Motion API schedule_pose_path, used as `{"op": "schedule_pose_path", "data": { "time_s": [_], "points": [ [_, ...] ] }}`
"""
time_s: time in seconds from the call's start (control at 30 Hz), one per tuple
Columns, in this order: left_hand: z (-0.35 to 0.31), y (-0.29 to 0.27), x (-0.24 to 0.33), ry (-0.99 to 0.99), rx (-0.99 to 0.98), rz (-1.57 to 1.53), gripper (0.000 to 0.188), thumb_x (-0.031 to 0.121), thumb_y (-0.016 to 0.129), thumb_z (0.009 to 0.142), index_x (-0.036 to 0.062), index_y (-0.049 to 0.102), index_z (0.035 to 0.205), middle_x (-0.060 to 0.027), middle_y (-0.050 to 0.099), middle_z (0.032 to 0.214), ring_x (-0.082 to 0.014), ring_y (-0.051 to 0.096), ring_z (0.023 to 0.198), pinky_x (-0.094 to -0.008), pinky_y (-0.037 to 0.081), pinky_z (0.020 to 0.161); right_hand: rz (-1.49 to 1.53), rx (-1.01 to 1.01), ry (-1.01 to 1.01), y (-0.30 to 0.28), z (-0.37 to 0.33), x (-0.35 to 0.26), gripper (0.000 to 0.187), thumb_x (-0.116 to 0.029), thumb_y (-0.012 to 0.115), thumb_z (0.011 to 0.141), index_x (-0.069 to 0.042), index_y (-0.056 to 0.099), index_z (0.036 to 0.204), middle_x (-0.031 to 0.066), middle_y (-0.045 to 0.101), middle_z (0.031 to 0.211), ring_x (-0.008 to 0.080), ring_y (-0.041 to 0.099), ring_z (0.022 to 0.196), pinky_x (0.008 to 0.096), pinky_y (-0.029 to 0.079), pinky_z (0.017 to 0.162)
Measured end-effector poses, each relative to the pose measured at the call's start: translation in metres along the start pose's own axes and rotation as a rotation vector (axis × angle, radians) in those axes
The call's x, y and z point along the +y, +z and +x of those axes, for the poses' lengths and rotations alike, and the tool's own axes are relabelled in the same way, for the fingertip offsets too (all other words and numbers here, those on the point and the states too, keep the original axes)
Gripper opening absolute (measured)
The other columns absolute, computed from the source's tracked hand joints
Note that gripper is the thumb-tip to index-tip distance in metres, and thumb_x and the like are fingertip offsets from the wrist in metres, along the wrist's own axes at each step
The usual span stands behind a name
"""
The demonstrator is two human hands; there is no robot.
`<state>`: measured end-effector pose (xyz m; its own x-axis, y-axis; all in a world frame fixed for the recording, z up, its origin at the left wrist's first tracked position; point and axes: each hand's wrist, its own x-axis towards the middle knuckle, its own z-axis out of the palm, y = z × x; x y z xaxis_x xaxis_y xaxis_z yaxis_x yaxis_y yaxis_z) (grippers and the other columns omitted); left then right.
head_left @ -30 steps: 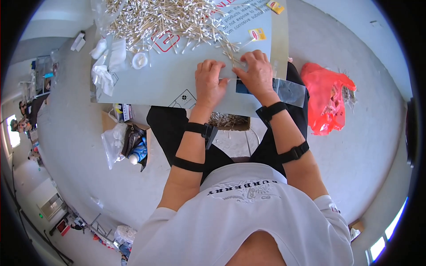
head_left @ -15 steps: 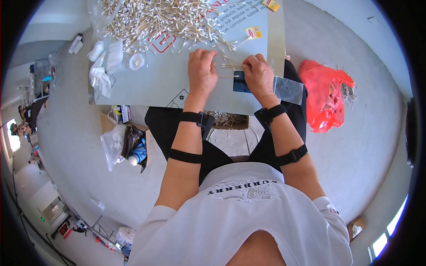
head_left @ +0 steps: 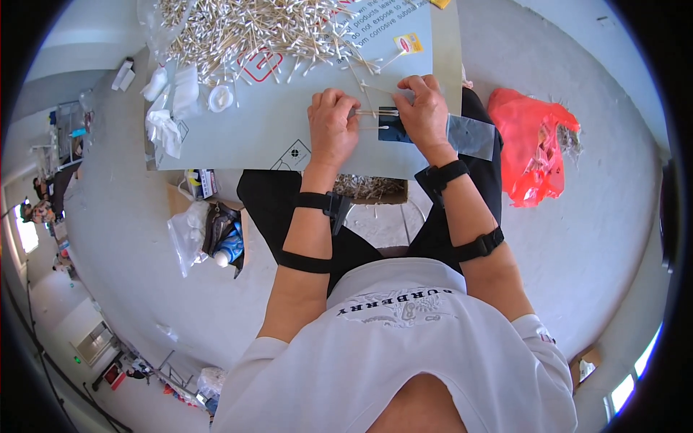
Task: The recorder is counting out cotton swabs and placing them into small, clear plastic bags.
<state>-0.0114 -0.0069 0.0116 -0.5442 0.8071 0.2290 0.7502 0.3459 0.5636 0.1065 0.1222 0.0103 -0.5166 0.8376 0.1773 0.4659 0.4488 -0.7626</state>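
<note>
My left hand (head_left: 333, 126) is closed around a few cotton swabs (head_left: 375, 112), whose white tips point right over the table. Those tips reach a dark blue square (head_left: 392, 134) on a flat clear packet (head_left: 471, 137). My right hand (head_left: 424, 110) lies across this packet, its fingers curled together near the swab tips. What the right fingers pinch, if anything, is hidden. A single swab (head_left: 377, 89) slants from the pile towards the right fingers. Beyond both hands spreads a large heap of loose cotton swabs (head_left: 245, 32) on the grey table board (head_left: 238, 130).
White crumpled plastic (head_left: 164, 130) and a small round white lid (head_left: 220, 99) lie at the table's left. A yellow card (head_left: 408, 43) lies far right. Below the table edge sits a box of swabs (head_left: 372, 189). A red plastic bag (head_left: 530, 144) is on the floor at right.
My right hand has moved slightly up and its fingers have come away from the swabs' left part. The swabs in my left hand now reach the dark square with their tips.
</note>
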Motion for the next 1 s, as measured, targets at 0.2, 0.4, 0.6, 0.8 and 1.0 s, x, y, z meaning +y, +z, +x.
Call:
{"op": "schedule_pose_path", "data": {
  "time_s": [0.2,0.4,0.6,0.8,1.0],
  "points": [
    [-0.005,-0.004,0.007,0.02,0.007,-0.044,0.033,0.004,0.077,0.06,0.0115,0.066,0.09,-0.0037,0.057,0.1,-0.0267,0.053,0.099,-0.0403,0.04,0.087,-0.11,-0.181,-0.185,0.003,-0.011,-0.014,0.015,-0.02,0.071,0.073,-0.008,0.065,0.078,0.0099,0.057,0.084,0.0296,0.062,0.074,0.0402,0.051,0.064],
    [-0.011,-0.001,0.006,0.021,-0.025,-0.022,0.041,0.008,0.08,0.056,0.0129,0.066,0.094,-0.0024,0.058,0.103,-0.0255,0.052,0.102,-0.0394,0.039,0.088,-0.179,-0.243,-0.178,0.012,0.001,-0.01,0.007,-0.014,0.065,0.075,-0.008,0.066,0.071,0.0113,0.058,0.08,0.0311,0.063,0.074,0.0409,0.051,0.065],
    [-0.011,0.006,0.01,0.042,0.02,-0.011,0.043,0.014,0.081,0.059,0.0132,0.066,0.099,-0.0026,0.057,0.103,-0.0259,0.052,0.101,-0.0394,0.039,0.088,-0.195,-0.306,-0.294,-0.002,0.004,0.0,0.006,-0.011,0.062,0.077,-0.008,0.066,0.074,0.01,0.059,0.081,0.0312,0.063,0.075,0.0416,0.051,0.064],
    [-0.013,0.007,0.011,0.057,0.033,-0.035,0.036,0.012,0.08,0.061,0.0134,0.067,0.094,-0.0017,0.056,0.102,-0.0259,0.05,0.103,-0.0403,0.037,0.085,-0.214,-0.412,-0.282,-0.005,0.005,-0.002,0.005,-0.011,0.062,0.078,-0.008,0.065,0.081,0.0087,0.059,0.082,0.0315,0.063,0.076,0.0408,0.05,0.066],
    [-0.014,0.009,0.011,0.064,0.02,-0.015,0.035,0.015,0.08,0.062,0.0136,0.067,0.095,-0.0036,0.057,0.1,-0.0266,0.051,0.099,-0.0389,0.039,0.087,-0.03,-0.236,-0.118,-0.008,0.013,0.007,0.007,-0.014,0.063,0.077,-0.009,0.065,0.082,0.0111,0.06,0.086,0.0332,0.063,0.08,0.0418,0.052,0.069]
  ]
}}
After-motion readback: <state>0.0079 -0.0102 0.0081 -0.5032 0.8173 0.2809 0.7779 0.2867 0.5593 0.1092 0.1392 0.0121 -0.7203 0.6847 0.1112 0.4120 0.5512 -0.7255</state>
